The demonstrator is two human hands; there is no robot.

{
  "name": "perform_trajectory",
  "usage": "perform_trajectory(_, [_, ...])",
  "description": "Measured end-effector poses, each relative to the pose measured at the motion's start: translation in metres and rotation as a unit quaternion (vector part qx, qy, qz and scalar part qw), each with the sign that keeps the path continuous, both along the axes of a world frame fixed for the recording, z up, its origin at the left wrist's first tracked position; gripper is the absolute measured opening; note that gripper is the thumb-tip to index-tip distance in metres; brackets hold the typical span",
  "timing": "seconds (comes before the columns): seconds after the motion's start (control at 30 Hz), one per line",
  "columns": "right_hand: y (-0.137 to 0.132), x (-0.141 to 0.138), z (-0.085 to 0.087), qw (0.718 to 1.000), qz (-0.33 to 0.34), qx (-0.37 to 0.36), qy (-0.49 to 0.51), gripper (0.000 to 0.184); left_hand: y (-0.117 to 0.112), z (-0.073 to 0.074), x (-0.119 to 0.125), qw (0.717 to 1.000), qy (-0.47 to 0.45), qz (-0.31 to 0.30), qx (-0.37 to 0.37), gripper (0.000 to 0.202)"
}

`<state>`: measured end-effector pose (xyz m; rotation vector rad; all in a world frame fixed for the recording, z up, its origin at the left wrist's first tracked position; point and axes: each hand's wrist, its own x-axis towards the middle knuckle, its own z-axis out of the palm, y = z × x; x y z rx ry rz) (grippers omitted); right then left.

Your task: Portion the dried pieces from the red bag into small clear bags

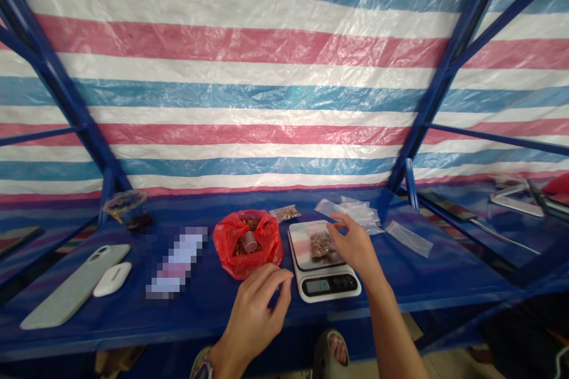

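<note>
1 filled clear bag on a digital scale's platform.
Right hand at the clear bag's upper edge, fingers clamped or merely touching impossible to tell; left hand near a red plastic bag, thumb and index tips together.

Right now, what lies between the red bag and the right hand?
In the head view: the white scale and, on its platform, a filled packet by that hand. Another packet lies farther back.
</note>
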<state>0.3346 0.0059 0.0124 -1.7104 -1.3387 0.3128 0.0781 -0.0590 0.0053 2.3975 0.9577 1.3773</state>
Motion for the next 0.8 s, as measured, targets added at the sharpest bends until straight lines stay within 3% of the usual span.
perform_trajectory(0.17, [0.001, -0.011, 0.007, 0.985, 0.064, 0.039, 0.157, 0.050, 0.003, 0.000, 0.015, 0.991, -0.092, 0.057, -0.072, 0.017])
perform_trajectory(0.3, [-0.006, -0.031, 0.026, 0.968, 0.096, 0.076, 0.220, 0.050, 0.009, 0.000, 0.029, 0.956, -0.215, 0.106, -0.170, 0.025])
perform_trajectory(0.53, [-0.007, -0.098, 0.045, 0.956, 0.180, 0.105, 0.209, 0.040, 0.021, -0.002, 0.042, 0.829, -0.437, 0.090, -0.337, 0.061])
perform_trajectory(0.7, [0.000, -0.144, 0.048, 0.970, 0.201, 0.071, 0.120, 0.034, 0.024, -0.004, 0.037, 0.738, -0.551, 0.058, -0.385, 0.067])
perform_trajectory(0.8, [0.006, -0.159, 0.046, 0.976, 0.201, 0.065, 0.062, 0.032, 0.025, -0.008, 0.030, 0.704, -0.588, 0.048, -0.395, 0.072])
